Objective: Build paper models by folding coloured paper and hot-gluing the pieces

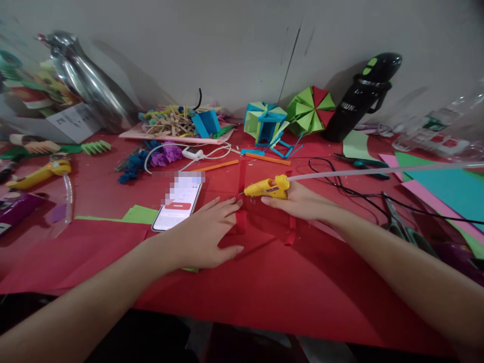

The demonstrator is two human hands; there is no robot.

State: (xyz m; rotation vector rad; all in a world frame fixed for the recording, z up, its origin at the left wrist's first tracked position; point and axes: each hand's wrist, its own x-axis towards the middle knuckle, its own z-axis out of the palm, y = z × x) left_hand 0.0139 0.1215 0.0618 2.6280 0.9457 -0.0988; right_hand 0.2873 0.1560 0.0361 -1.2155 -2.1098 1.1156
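Observation:
My right hand [298, 201] is wrapped round a yellow hot glue gun [269, 187], with a long clear glue stick [378, 171] running out of its back to the right. The gun's nozzle points left and meets a red paper strip [242, 174] by the fingertips of my left hand. Flat on the red tabletop lies my left hand [212, 229], fingers stretched and thumb apart, over part of a red strip [241, 222]. Another short red strip [290, 231] is below the gun. Beside my left hand, a lit phone [179, 201] rests with its lower edge near my wrist.
Behind stand folded paper lanterns [265, 123], a pink tray [128, 134] of wooden sticks, a black bottle [357, 98] and a steel jug [91, 80]. A black cable [363, 194], scissors [403, 227] and coloured paper sheets [449, 186] lie right. Another glue gun [41, 174] is left.

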